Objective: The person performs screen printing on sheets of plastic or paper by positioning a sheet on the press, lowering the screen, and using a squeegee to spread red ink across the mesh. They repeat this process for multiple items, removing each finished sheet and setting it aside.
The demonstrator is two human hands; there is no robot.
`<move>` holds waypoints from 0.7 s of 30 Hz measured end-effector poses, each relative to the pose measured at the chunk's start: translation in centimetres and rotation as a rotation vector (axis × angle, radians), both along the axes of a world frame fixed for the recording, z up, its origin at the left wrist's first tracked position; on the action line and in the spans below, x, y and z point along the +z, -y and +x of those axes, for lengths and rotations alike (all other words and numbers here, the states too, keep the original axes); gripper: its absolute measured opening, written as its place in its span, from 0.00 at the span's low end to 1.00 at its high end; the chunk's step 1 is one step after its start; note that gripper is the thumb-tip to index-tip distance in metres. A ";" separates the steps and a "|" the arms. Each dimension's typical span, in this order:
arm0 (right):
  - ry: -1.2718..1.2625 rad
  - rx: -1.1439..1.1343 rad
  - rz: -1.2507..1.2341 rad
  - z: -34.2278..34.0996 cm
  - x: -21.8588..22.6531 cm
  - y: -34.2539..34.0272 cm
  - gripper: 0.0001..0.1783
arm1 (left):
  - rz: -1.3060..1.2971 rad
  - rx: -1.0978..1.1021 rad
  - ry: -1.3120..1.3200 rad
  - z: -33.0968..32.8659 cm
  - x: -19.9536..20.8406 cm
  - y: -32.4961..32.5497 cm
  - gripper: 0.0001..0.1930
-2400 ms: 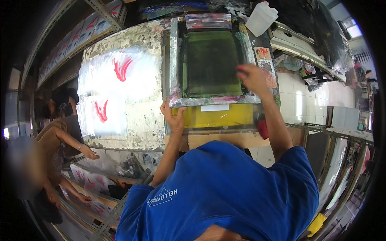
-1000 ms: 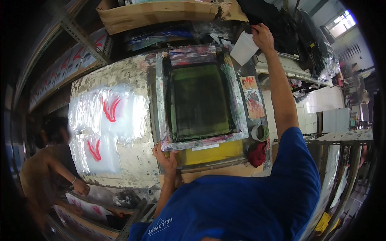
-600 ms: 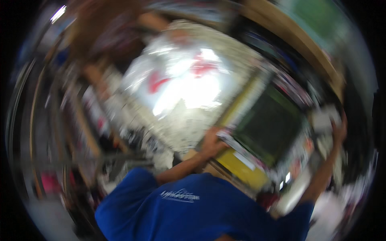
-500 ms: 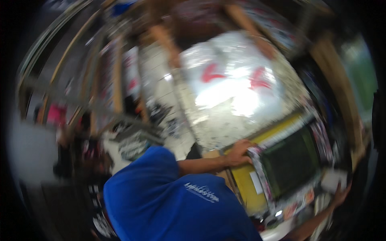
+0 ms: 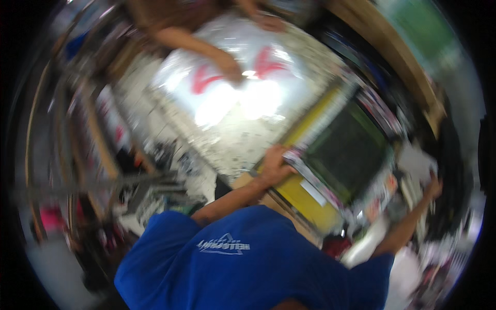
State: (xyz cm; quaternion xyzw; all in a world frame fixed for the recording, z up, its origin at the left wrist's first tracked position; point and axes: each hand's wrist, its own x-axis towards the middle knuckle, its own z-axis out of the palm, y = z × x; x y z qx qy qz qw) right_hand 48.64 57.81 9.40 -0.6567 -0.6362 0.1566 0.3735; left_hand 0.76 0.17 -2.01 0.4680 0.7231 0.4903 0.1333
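The speckled print table point(image 5: 243, 144) fills the upper middle, a glossy sheet with red marks point(image 5: 232, 85) (another person's hands on it) at twelve o'clock. The dark-meshed screen frame point(image 5: 343, 152) lies at three o'clock; the left hand point(image 5: 276, 165) grips its near corner. The right hand point(image 5: 433, 186), at four o'clock, is too blurred to tell.

We see a speckled table point(image 5: 243, 139) carrying a shiny white sheet point(image 5: 232, 88) with red marks point(image 5: 268, 61). Another person's arms point(image 5: 191, 41) rest on that sheet; everything is motion-blurred.
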 end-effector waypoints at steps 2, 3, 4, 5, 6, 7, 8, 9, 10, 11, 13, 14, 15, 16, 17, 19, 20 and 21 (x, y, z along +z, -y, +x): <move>0.048 -0.176 0.035 4.2 -1.0 1.9 0.38 | 0.010 0.069 -0.010 0.5 0.2 -0.4 0.40; 0.271 -0.146 0.119 10.4 1.4 1.7 0.38 | 0.057 0.034 0.044 1.2 0.0 -1.3 0.41; -0.208 -0.098 0.029 8.2 -1.7 2.8 0.35 | 0.025 0.084 0.004 0.9 0.0 -0.8 0.41; -0.690 -0.121 -0.012 6.0 -4.2 4.5 0.33 | -0.009 0.087 -0.019 0.5 0.2 -0.7 0.42; -1.144 -0.207 -0.133 4.5 -4.9 5.9 0.31 | -0.040 0.087 -0.032 0.5 0.3 -0.2 0.42; -1.194 -0.221 -0.123 4.0 -4.9 7.4 0.30 | -0.063 0.088 -0.035 0.7 0.2 0.1 0.43; -1.242 -0.227 -0.106 4.0 -4.3 8.3 0.29 | -0.059 0.080 -0.031 0.7 0.0 0.2 0.43; -1.230 -0.235 -0.083 4.6 -3.3 8.8 0.31 | -0.056 0.070 -0.015 0.7 -0.3 0.3 0.44; -1.217 -0.239 -0.060 5.5 -2.2 9.1 0.34 | -0.051 0.064 0.000 0.9 -0.6 0.3 0.44; -1.217 -0.226 -0.058 4.3 -1.5 9.4 0.36 | -0.055 0.056 -0.021 0.7 -0.6 0.6 0.44; -0.710 -0.341 0.085 -0.8 1.2 10.8 0.41 | -0.045 0.085 -0.021 0.5 -0.3 1.0 0.44; -0.444 -0.396 0.158 -3.5 3.8 12.4 0.44 | -0.039 0.090 -0.013 0.6 -0.2 1.2 0.44; -0.054 -0.504 0.184 -4.0 5.7 12.7 0.46 | -0.033 0.076 -0.005 0.7 -0.2 1.0 0.44; 0.339 -0.596 0.200 -4.7 6.9 12.1 0.48 | -0.029 0.067 0.002 0.6 -0.2 0.8 0.44; 0.414 -0.516 0.221 -6.0 7.4 11.7 0.47 | -0.029 0.068 0.008 0.6 -0.3 0.8 0.45; 0.533 -0.390 0.248 -8.1 7.0 10.3 0.46 | -0.032 0.060 0.000 0.5 -0.6 0.7 0.45; 0.578 -0.340 0.255 -9.0 6.6 9.6 0.46 | -0.032 0.064 -0.008 0.5 -0.4 0.7 0.45; 0.622 -0.291 0.263 -9.8 6.3 9.1 0.46 | -0.043 0.066 -0.013 0.5 -0.3 0.6 0.43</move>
